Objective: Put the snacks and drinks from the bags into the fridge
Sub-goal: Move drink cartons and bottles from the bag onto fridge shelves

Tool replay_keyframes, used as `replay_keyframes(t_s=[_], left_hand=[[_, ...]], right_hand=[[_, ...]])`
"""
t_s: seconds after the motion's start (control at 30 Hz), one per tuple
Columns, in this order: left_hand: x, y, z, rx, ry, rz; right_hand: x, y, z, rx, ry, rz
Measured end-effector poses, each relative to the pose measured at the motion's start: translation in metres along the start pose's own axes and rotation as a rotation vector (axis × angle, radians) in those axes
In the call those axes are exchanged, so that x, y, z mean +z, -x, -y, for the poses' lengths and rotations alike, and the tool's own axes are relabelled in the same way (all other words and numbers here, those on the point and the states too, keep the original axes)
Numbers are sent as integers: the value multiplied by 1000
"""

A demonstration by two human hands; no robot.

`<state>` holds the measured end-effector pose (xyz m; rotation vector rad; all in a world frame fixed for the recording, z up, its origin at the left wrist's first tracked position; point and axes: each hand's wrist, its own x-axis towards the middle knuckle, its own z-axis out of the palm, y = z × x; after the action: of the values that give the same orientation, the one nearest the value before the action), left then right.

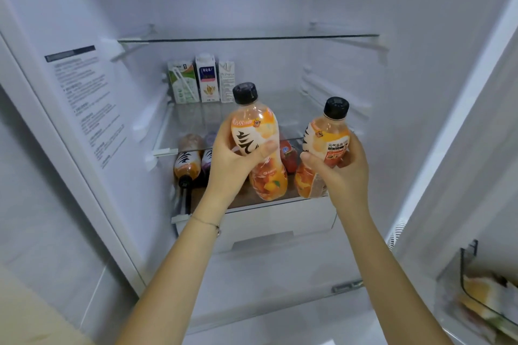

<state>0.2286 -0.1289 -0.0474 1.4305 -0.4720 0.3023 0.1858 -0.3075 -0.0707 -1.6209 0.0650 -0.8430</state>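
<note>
Orange drinks in hand: our left grip [235, 165] curls round the left bottle [253, 131], our right grip [346, 173] round the right bottle [329, 145]; next, we reckon, both go onto the glass shelf [190, 123].

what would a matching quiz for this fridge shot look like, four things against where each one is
Things
1. cartons
2. bottle showing a big black character
3. bottle showing a red label panel
4. lying bottle

Places
A. gripped by the right hand
B. on its side on the lower shelf
C. upright at the back of the glass shelf
D. gripped by the left hand

Pairs: 1-C, 2-D, 3-A, 4-B
</note>
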Motion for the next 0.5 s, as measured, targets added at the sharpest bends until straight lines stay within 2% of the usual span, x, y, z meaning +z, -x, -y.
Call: replay_keyframes(t_s=[0.5], left_hand=[[6,-31,-39,104,-30,-2]], right_hand=[[23,-27,51,-97,-22,69]])
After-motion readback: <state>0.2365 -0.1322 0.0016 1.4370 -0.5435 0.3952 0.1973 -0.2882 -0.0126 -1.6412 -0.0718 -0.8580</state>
